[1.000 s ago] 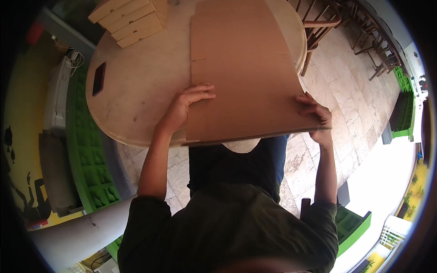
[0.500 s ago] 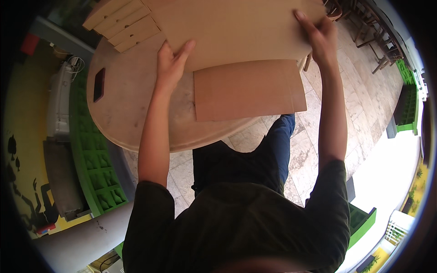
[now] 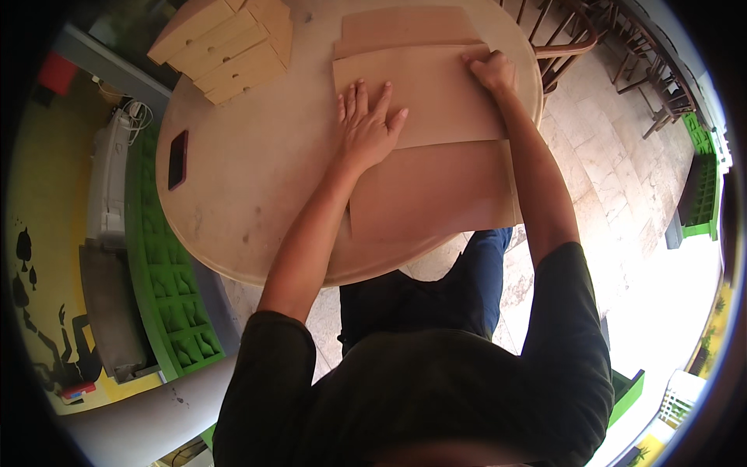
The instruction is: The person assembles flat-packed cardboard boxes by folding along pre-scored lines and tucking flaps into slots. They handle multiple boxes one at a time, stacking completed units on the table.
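Observation:
A flat brown cardboard sheet (image 3: 436,93) lies on the round table, with a far panel (image 3: 408,27) above it and a near panel (image 3: 432,191) that reaches past the table's front edge. Whether the panels are one creased piece I cannot tell. My left hand (image 3: 369,124) rests flat on the middle panel's left side, fingers spread. At the panel's right edge, my right hand (image 3: 496,74) is closed, its thumb on top and its other fingers curled and partly hidden.
Several small folded cardboard boxes (image 3: 233,50) are stacked at the table's far left. A dark phone (image 3: 178,160) lies near the left rim of the round table (image 3: 233,210). Wooden chairs (image 3: 564,50) stand beyond the right side, and a green lattice (image 3: 159,272) runs along the left.
The cardboard, held raised in both hands before, now lies down on the table. My left hand has moved right and flattened onto it; my right hand has moved left and curled at its edge.

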Tool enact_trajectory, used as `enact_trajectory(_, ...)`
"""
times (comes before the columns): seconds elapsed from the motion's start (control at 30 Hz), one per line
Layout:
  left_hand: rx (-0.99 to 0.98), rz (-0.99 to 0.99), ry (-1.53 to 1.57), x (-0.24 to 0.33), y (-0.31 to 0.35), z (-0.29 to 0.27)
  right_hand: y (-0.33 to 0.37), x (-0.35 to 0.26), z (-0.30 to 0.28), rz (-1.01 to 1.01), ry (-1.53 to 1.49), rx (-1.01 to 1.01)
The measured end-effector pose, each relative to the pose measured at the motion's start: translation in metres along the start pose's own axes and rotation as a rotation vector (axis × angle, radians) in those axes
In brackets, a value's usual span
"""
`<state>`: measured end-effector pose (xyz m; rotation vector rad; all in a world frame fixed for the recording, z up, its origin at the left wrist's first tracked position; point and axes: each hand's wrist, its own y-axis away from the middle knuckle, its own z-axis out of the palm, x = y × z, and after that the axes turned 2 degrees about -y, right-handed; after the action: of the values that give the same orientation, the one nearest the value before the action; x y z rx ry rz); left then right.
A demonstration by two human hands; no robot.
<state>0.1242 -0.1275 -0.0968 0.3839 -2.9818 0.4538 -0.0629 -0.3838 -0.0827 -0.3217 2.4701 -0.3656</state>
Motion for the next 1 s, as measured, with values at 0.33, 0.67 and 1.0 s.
enact_trajectory(0.33, -0.003, 0.021, -0.041, -0.007, -0.005, 0.016, 0.098, -0.108, -0.057, -0.754, -0.157, 0.218)
enact_trajectory(0.67, 0.111, 0.065, 0.015, -0.009, -0.006, 0.02, 0.101, -0.08, -0.01, -0.96, -0.062, 0.235)
enact_trajectory(1.0, -0.014, 0.412, 0.006, 0.009, 0.003, -0.027, 0.094, -0.038, -0.009, -0.735, -0.051, 0.316)
